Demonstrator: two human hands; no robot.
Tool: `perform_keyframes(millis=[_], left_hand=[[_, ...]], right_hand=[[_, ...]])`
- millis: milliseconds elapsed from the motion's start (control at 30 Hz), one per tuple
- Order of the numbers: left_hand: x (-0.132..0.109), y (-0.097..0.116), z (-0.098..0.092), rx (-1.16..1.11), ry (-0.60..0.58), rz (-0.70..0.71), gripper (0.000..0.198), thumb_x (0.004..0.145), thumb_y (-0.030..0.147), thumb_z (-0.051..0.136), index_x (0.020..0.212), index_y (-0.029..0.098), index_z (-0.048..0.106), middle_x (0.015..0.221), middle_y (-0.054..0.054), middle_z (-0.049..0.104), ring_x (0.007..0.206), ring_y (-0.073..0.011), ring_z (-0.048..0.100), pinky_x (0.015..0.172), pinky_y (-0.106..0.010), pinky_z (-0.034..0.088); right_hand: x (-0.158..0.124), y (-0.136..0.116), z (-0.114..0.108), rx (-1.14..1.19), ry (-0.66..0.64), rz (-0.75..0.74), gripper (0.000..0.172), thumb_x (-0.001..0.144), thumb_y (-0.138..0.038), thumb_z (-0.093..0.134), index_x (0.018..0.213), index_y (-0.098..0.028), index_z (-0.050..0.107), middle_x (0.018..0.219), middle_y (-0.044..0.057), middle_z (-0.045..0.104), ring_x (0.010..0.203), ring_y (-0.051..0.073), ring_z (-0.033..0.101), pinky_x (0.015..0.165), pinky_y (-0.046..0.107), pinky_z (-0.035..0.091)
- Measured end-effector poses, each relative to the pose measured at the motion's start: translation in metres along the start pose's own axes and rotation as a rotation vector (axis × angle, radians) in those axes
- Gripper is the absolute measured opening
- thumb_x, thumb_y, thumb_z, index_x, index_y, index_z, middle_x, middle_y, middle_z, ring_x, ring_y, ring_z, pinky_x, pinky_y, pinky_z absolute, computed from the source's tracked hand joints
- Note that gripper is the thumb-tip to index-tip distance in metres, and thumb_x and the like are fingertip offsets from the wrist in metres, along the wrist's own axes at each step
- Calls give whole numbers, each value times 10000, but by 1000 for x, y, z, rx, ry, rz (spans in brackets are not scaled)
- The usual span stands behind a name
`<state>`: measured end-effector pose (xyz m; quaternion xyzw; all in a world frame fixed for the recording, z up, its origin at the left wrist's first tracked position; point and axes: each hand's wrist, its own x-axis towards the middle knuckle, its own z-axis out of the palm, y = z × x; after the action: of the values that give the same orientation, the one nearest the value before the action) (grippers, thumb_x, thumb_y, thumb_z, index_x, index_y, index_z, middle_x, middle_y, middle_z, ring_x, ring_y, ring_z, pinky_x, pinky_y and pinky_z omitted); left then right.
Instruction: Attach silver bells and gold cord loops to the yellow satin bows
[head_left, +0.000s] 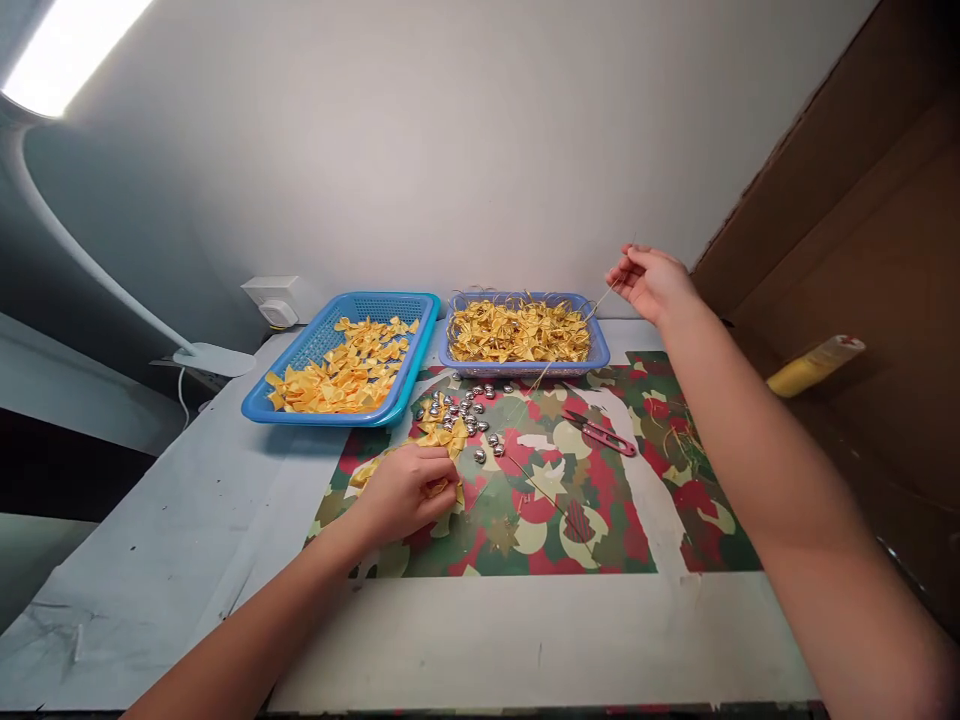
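Observation:
My left hand (416, 488) rests low over a small pile of yellow ribbon bows (450, 440) on the camouflage-patterned mat. Its fingers are closed on a bow, mostly hidden by the hand. Raised at the right, my right hand (651, 282) pinches a thin thread (602, 300), which slants down toward the mat; a fine tip shows above the fingertips, too small to tell whether it is a needle. Beyond my left hand lie several silver bells or beads (480, 456). Pink-handled thread snips (600, 433) lie on the mat between my hands.
A blue basket (255, 408) of yellow bows stands at the back left. Beside it a purple-blue basket (517, 369) holds bows with gold cord loops. A white lamp (82, 250) rises at the left. Cord scraps (684, 440) lie right, near a cardboard wall (832, 200).

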<state>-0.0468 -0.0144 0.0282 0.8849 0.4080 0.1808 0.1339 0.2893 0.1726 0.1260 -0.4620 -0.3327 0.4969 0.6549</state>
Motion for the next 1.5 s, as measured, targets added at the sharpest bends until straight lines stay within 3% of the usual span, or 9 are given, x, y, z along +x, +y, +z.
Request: perform_keyframes(millis=[533,733,900,1300,1500], left_hand=[[-5,0,14,0,-95,127,150,794,141,499,703,184,610,652,0,582,602,-132,516,625,-270,328],[-5,0,15,-6,-86,163,147,776,136,500,692,187,611,673,-11,588,606,-136,504,633,-278,326],[-5,-1,17,-5,-69,189,138,746,136,494,658,186,589,661,-12,577,602,-138,499,625,-276,325],[-5,-11,18,5,95,103,141,712,128,431,587,194,431,603,-4,508,574,-143,428,590,-264,315],[-7,-16,17,-13,87,46,132,712,114,413,605,190,427,612,-8,509,592,-145,445,587,-256,327]], right_hand=[[-5,-5,4,-2,-22,-1,192,902,-99,476,733,-164,540,511,-58,519,472,60,543,587,189,545],[-26,-27,14,1,-73,-49,143,879,-132,555,743,-175,537,524,-66,532,484,60,555,600,193,541],[-47,-48,21,14,-106,-92,187,905,-89,476,754,-174,547,518,-57,544,488,67,559,601,204,541],[-65,-86,46,-18,-244,-179,192,915,-102,457,777,-180,565,553,-52,557,518,67,568,653,223,545],[-65,-86,53,-3,-326,-214,154,915,-137,480,813,-189,584,599,-53,562,544,65,572,694,231,556]])
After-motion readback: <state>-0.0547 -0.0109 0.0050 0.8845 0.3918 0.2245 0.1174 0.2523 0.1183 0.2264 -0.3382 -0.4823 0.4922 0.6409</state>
